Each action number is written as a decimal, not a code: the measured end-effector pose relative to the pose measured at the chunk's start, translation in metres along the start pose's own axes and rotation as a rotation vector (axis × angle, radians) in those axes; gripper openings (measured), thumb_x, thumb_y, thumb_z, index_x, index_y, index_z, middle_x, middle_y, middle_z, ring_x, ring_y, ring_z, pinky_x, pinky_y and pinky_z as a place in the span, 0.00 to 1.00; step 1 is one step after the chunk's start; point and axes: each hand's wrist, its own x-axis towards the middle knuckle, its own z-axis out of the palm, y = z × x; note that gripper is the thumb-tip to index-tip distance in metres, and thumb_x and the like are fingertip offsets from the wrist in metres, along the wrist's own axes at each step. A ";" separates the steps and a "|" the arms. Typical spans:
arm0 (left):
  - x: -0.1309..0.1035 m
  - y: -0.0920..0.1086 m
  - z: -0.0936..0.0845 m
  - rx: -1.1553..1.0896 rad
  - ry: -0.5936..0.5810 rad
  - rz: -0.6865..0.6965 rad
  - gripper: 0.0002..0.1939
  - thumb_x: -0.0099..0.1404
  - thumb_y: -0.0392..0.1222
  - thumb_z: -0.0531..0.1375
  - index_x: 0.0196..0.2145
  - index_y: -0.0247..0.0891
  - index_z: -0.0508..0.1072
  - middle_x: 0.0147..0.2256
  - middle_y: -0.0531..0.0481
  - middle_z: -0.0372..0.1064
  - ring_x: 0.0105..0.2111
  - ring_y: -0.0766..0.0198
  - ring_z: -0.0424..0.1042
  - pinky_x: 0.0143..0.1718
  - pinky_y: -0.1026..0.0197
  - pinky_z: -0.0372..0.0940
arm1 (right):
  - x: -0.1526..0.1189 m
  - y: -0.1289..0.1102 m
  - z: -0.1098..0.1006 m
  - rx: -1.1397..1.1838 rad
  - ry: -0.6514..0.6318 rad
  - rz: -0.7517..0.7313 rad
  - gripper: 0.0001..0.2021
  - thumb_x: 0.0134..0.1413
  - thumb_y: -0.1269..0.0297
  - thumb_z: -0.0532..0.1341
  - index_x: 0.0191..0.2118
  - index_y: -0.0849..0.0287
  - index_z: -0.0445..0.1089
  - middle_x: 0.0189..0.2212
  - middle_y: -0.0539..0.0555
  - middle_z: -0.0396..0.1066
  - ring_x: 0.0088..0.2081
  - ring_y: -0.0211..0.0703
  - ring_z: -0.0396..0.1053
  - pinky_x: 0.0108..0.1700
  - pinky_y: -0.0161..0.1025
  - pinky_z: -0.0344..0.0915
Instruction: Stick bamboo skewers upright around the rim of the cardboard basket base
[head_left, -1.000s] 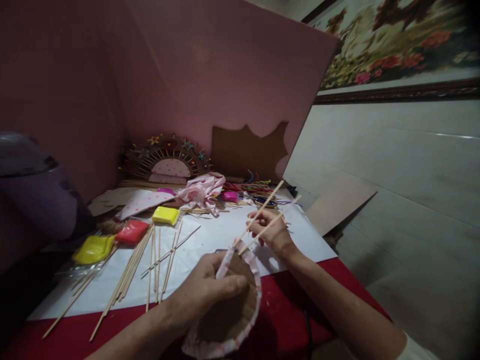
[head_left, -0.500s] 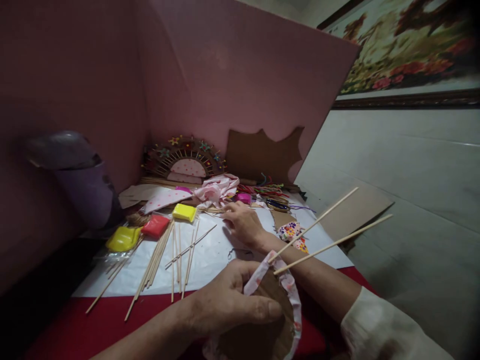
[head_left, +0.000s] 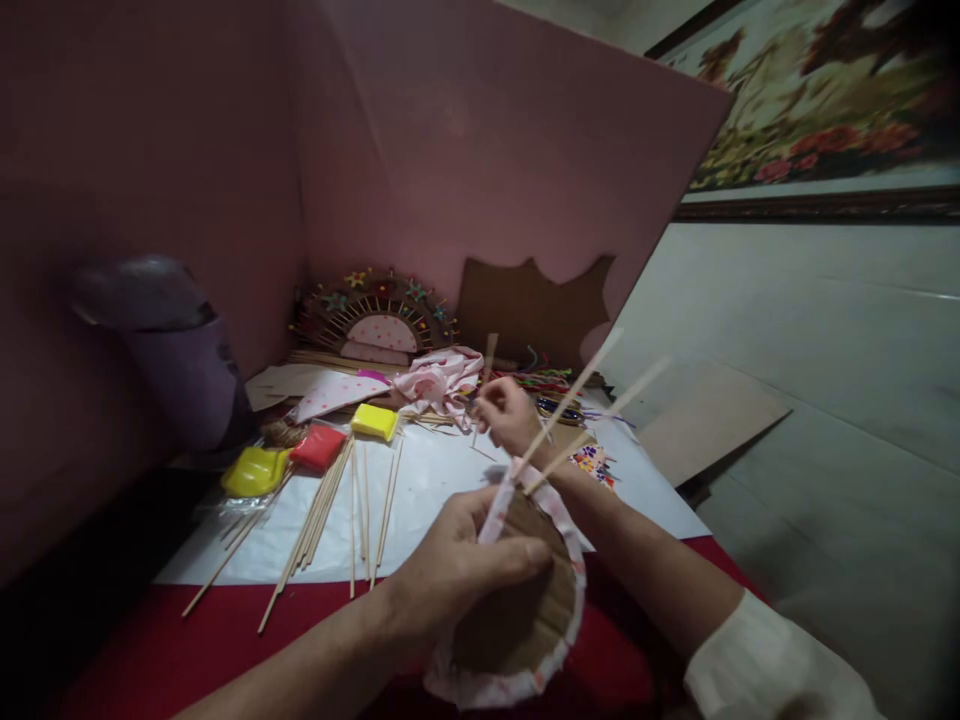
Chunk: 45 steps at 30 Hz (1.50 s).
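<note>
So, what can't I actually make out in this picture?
All in the head view:
- Most fingers of the left hand: hidden behind the cardboard disc.
- The disc's far face: turned away from the camera.
- The middle of the blurred stick: covered by the right hand.
- Part of the flowered piece: behind the right forearm.
- The framed picture's far end: cut off by the right edge.

Tilted cloth-rimmed cardboard (head_left: 517, 610), two pale sticks (head_left: 569, 404) at its top, another stick (head_left: 490, 356) beyond

Two sticks (head_left: 570, 405) jut from one held cardboard piece (head_left: 517, 612); there are two yellow packets (head_left: 255, 471), one red packet (head_left: 318, 448).
</note>
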 end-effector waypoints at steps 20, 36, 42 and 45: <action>0.026 -0.011 -0.012 0.039 0.254 -0.029 0.12 0.48 0.40 0.64 0.32 0.34 0.72 0.26 0.45 0.75 0.25 0.62 0.72 0.29 0.63 0.64 | -0.074 -0.031 -0.058 0.919 0.135 0.428 0.09 0.45 0.65 0.64 0.26 0.61 0.62 0.22 0.48 0.67 0.18 0.29 0.61 0.14 0.23 0.54; 0.025 -0.012 -0.008 0.044 0.224 -0.060 0.09 0.50 0.38 0.62 0.31 0.34 0.74 0.25 0.47 0.74 0.24 0.64 0.71 0.27 0.66 0.62 | -0.076 -0.027 -0.053 0.841 0.179 0.409 0.10 0.46 0.64 0.63 0.26 0.60 0.61 0.21 0.49 0.70 0.17 0.29 0.62 0.13 0.24 0.53; 0.023 -0.010 -0.009 0.077 0.232 -0.096 0.08 0.50 0.40 0.62 0.30 0.35 0.73 0.25 0.48 0.74 0.23 0.65 0.70 0.26 0.66 0.61 | -0.076 -0.028 -0.053 0.827 0.185 0.394 0.09 0.46 0.65 0.63 0.26 0.60 0.61 0.21 0.49 0.69 0.16 0.29 0.61 0.14 0.24 0.53; 0.024 -0.009 -0.008 0.078 0.234 -0.078 0.09 0.49 0.40 0.63 0.29 0.35 0.72 0.25 0.47 0.74 0.23 0.64 0.70 0.27 0.65 0.62 | -0.076 -0.028 -0.053 0.804 0.193 0.375 0.09 0.47 0.65 0.63 0.26 0.60 0.61 0.20 0.49 0.69 0.16 0.29 0.61 0.14 0.25 0.53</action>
